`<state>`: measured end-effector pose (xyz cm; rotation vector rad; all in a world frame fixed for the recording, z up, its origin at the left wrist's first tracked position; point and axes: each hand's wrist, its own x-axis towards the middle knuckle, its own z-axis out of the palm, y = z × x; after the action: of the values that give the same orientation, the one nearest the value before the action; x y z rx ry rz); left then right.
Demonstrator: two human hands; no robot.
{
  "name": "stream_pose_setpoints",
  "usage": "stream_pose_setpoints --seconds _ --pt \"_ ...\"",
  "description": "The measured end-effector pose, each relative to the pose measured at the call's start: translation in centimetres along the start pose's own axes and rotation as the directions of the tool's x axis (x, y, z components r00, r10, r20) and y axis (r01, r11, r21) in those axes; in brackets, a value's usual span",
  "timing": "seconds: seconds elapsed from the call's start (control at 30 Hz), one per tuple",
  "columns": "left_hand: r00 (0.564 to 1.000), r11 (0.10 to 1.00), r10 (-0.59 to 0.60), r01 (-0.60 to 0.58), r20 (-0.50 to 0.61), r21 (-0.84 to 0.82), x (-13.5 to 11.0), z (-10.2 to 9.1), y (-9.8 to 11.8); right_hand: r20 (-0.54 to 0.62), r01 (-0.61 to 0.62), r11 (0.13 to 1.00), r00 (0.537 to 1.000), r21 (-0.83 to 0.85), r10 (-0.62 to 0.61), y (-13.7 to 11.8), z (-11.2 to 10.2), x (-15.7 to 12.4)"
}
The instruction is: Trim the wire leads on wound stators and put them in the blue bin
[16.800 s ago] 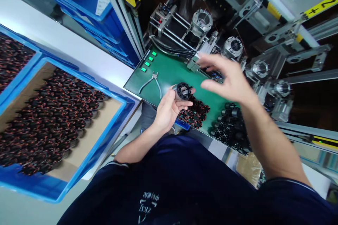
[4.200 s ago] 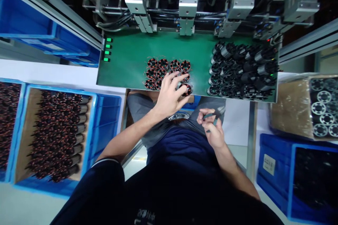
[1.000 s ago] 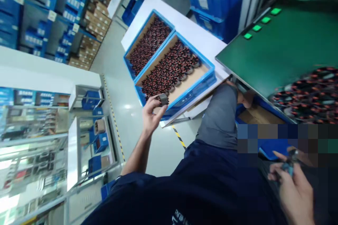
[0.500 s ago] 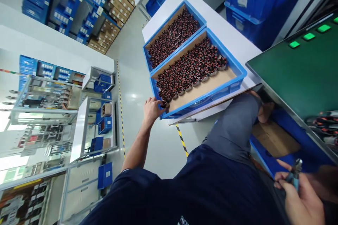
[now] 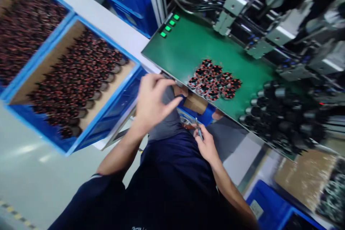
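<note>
My left hand [image 5: 151, 104] hangs in the air above my lap, fingers spread and nothing in them. It is nearest to the blue crate [image 5: 106, 113] on my left, which holds rows of small round parts with black and copper-red tops [image 5: 81, 68], like wound motor cores. My right hand [image 5: 207, 145] is closed around a small pair of cutting pliers [image 5: 198, 129], held low over my lap with the tip pointing away from me. A cluster of similar red-and-black parts [image 5: 212, 79] lies on the green worktop [image 5: 172, 52] ahead.
A second filled crate [image 5: 70, 9] adjoins the first. Metal machine units [image 5: 234, 3] line the worktop's far side. Dark cylindrical parts [image 5: 285, 118] are crowded at its right. Green-lit buttons [image 5: 168, 28] sit at its left corner. Stacked blue bins [image 5: 126, 0] stand behind.
My view has swung right to the green worktop. My left hand has let go of the part at the crate's near corner and moved over my lap. The pliers stay in my right hand.
</note>
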<state>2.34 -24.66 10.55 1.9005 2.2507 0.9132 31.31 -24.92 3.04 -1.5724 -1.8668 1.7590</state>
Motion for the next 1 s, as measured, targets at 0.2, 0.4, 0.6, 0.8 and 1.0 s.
stream_pose_setpoints --seconds 0.2,0.4,0.6,0.8,1.0 --pt "0.868 0.925 0.368 -0.379 0.334 -0.035 6.9 11.7 11.8 -0.043 -0.022 0.996 0.999 0.085 0.026 1.9 -1.6 -3.4" --pt "0.814 0.899 0.401 -0.438 0.42 -0.007 9.7 17.3 13.3 -0.129 -0.112 0.975 0.982 0.19 0.138 6.0 -2.3 -5.2" --pt "0.829 0.866 0.46 -0.34 0.317 -0.368 7.9 15.2 12.7 -0.307 -0.032 0.931 0.939 0.364 0.152 4.4 -3.4 -6.0" --pt "0.852 0.739 0.375 -0.037 0.366 -0.673 2.3 6.4 13.7 -0.641 0.34 0.837 0.767 0.429 0.017 -1.4 -5.2 -6.6" --pt "0.885 0.776 0.33 -0.056 0.329 -0.628 -1.4 3.5 12.5 -0.61 0.355 0.874 0.787 0.331 -0.089 -6.3 -5.2 -5.6"
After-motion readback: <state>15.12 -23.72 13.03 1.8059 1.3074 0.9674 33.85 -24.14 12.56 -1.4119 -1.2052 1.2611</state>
